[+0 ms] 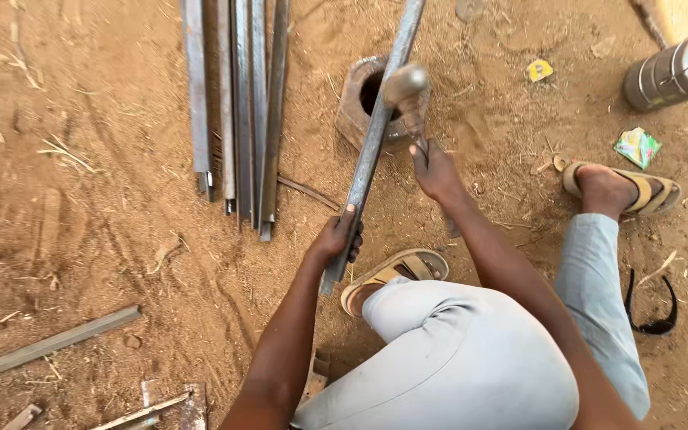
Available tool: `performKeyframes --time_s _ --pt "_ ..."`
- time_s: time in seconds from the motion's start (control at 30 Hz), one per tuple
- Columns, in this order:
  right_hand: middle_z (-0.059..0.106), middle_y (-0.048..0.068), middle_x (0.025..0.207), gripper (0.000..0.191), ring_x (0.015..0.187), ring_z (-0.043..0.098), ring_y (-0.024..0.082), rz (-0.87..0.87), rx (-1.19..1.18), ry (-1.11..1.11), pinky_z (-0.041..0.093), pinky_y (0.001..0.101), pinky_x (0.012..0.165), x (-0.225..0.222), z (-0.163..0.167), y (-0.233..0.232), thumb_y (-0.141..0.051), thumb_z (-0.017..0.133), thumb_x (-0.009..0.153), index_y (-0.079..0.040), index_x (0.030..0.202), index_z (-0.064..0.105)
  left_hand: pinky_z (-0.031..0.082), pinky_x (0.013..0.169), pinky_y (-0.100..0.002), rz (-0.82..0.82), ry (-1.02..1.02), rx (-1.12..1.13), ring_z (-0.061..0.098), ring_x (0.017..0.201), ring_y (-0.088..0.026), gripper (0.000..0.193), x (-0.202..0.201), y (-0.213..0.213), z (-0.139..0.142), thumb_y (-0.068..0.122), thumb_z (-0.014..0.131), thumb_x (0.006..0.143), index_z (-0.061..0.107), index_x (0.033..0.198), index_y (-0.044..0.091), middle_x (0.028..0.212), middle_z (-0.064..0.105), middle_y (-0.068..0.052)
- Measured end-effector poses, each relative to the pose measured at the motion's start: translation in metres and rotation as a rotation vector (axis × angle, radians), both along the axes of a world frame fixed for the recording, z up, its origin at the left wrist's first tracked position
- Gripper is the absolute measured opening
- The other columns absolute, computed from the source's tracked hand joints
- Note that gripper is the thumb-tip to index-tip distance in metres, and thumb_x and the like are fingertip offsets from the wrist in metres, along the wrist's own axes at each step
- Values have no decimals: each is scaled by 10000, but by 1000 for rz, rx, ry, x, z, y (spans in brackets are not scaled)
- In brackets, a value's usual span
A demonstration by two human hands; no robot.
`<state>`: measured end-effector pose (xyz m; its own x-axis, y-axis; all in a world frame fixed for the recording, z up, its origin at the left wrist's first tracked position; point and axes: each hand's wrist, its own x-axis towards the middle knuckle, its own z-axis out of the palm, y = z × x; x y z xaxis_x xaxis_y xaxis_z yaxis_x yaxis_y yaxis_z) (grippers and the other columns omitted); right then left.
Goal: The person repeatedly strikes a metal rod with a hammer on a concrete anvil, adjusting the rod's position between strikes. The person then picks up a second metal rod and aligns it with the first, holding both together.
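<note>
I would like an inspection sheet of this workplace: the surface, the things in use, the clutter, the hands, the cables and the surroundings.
Surface: bare sandy ground, reddish, with dry straw and small debris.
Job's things: long metal bar lying across a rusty metal block with a hole; hammer over the bar at the block.
Clutter: bundle of metal bars laid side by side; loose bar; metal offcuts; yellow scrap; green wrapper; dark sunglasses.
Hands: left hand grips the long metal bar near its lower end; right hand grips the hammer handle.
Cables: nothing seen.
Surroundings: steel container lying at the top right; the person squats in sandals.
</note>
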<state>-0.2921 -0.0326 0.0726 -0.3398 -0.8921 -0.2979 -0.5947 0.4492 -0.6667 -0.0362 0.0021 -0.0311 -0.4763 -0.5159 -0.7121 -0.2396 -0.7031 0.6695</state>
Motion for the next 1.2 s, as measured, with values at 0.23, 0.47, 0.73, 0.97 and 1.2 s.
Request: performKeyframes --time_s 0.23,0.47,0.73,0.97,1.2 --pt "582 45 767 206 520 532 128 -198 -113 -343 486 299 382 5 47 -3 -250 437 1058 -76 1080 546 497 418 -365 -60 15 -68 527 471 -172 667 -6 -48 22 716 388 988 551 881 78 640 575 -44" --pt "530 21 731 290 530 495 101 134 -1019 -132 436 266 455 -27 129 -37 -329 408 1226 -66 1345 424 453 394 -383 -16 101 -157 521 463 -206 623 -56 -105 33 643 459 985 547 922 29 656 563 -86" --pt "551 66 770 314 582 514 155 31 -130 -10 442 312 443 -4 23 -24 -353 417 1123 -57 1206 486 505 464 -392 -103 -27 -110 552 544 -189 576 -57 -114 40 639 424 1027 490 1013 67 736 616 -92" --pt "542 15 680 389 496 479 108 -257 -52 -456 420 277 405 12 46 0 -472 435 1088 -94 1075 527 467 412 -399 14 83 -63 516 476 -197 598 -45 -117 36 646 424 976 535 918 62 642 562 -64" --pt "478 1 763 409 543 455 65 103 -950 -408 398 241 474 -2 149 -28 -474 485 1187 -90 1324 445 445 424 -361 -90 -52 -38 495 489 -156 625 11 -45 34 678 409 1006 533 869 81 648 552 -24"
